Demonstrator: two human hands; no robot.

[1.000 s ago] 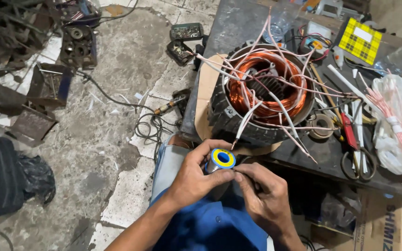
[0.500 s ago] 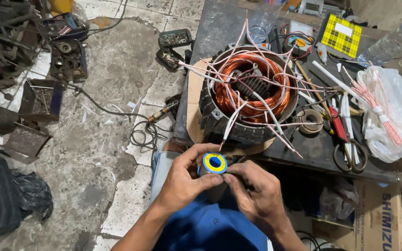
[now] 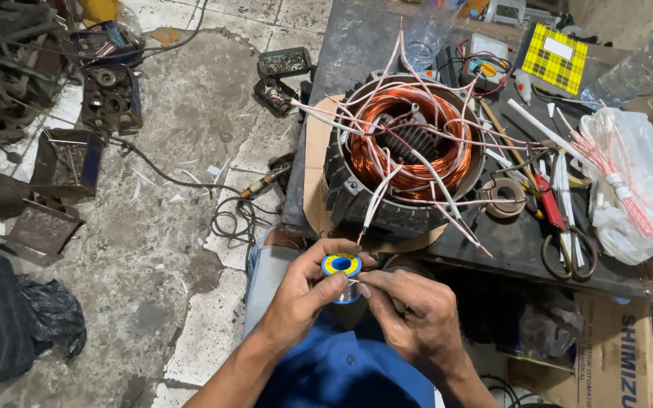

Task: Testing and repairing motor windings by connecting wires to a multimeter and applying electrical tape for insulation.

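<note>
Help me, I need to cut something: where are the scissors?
In the head view the scissors lie on the right of the dark bench, near its front edge, between the tape roll and the white plastic bag.

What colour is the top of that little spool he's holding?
The spool top is yellow with a blue ring, seen in the head view, held in the left hand.

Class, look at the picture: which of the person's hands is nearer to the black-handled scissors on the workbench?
Right. The right hand sits left of and below the black-handled scissors; the left hand lies farther left, gripping the small yellow-and-blue spool.
</note>
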